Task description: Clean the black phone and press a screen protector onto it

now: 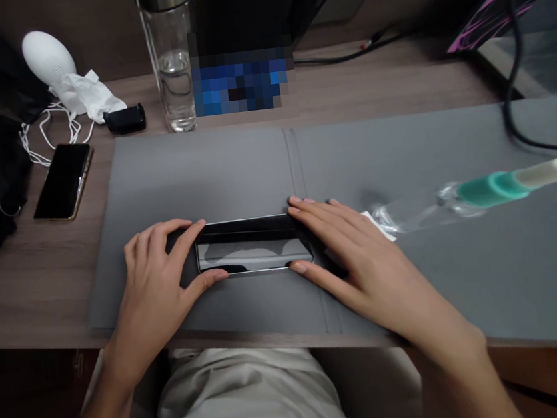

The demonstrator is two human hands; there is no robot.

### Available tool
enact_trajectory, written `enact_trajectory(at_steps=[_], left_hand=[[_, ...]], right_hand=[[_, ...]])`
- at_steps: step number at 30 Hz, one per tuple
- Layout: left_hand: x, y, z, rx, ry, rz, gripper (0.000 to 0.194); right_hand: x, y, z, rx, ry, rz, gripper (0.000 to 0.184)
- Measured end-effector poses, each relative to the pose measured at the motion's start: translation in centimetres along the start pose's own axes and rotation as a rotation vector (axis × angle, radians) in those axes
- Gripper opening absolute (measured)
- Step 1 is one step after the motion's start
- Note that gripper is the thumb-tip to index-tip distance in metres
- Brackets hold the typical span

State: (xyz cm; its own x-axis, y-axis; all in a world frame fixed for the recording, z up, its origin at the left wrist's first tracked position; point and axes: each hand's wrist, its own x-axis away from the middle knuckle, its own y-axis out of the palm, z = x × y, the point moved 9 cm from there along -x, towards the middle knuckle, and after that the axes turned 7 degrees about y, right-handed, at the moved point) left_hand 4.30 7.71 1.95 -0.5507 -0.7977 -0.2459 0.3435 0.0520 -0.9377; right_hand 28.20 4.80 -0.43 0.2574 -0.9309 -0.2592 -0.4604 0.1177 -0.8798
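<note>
Across my grey desk mat [179, 180], I am bracing a glossy black phone [252, 245] at 6 o'clock with both hands.
My left hand [159, 283] and right hand [365, 259] are spreading wide, each thumb pressing on the phone's near long edge and the fingertips on its far edge, apparently to stop it sliding or turning. A clear bottle with a teal band [492, 188] is lying at 3 o'clock, a second phone [63, 182] is resting at 10 o'clock, and a glass water bottle [174, 80] is standing at 12 o'clock.
</note>
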Motion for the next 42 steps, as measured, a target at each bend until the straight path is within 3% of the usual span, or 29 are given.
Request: enact_trajectory(at_steps=[12,22,33,42], left_hand=[[0.07,0.1,-0.14,-0.011,-0.009,0.007,0.079],[0.0,0.04,-0.09,0.004,-0.01,0.01,0.07],[0.14,0.13,-0.18,0.004,-0.011,0.0,0.078],[0.08,0.13,-0.49,0.052,-0.035,-0.006,0.071]], right_hand=[[-0.01,-0.01,-0.06,0.016,-0.011,0.008,0.067],[0.09,-0.08,-0.11,0.009,-0.006,0.013,0.067],[0.0,-0.09,-0.09,0.014,-0.009,0.005,0.07],[-0.14,-0.31,-0.37,0.003,-0.018,0.033,0.075]])
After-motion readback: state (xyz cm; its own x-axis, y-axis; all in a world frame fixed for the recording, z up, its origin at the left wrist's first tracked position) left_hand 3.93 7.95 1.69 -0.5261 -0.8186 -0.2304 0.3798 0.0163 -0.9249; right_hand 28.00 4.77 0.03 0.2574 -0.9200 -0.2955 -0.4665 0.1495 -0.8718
